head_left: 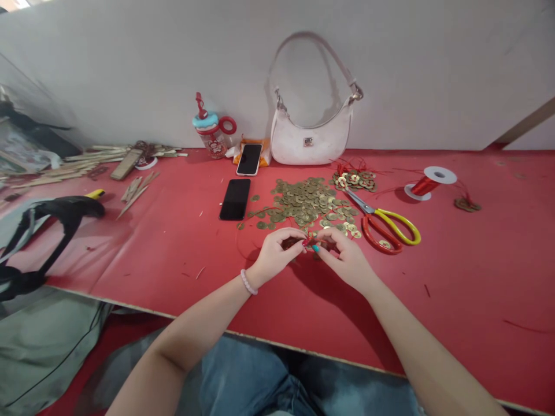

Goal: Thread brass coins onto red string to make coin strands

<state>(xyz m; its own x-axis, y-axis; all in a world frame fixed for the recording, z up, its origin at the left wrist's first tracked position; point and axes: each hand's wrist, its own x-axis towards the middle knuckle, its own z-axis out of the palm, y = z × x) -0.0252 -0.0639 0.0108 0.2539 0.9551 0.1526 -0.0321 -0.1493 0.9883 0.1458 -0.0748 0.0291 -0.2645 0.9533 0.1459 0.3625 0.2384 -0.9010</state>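
Observation:
My left hand (277,251) and my right hand (342,254) meet over the red table (455,271), fingers curled in a pinch. Between the fingertips runs a red cord (309,242), with brass coins partly hidden under the fingers. A loop of the cord trails left onto the table. Just beyond the hands lies a heap of brass coins (303,202). Scissors with yellow and red handles (381,222) lie to the right of the heap.
A spool of red cord (429,183) and a strung coin bundle (355,180) sit at the back right. Two phones (235,198) (249,159), a drink bottle (211,134) and a white handbag (310,136) stand by the wall. Wooden sticks (87,159) lie far left.

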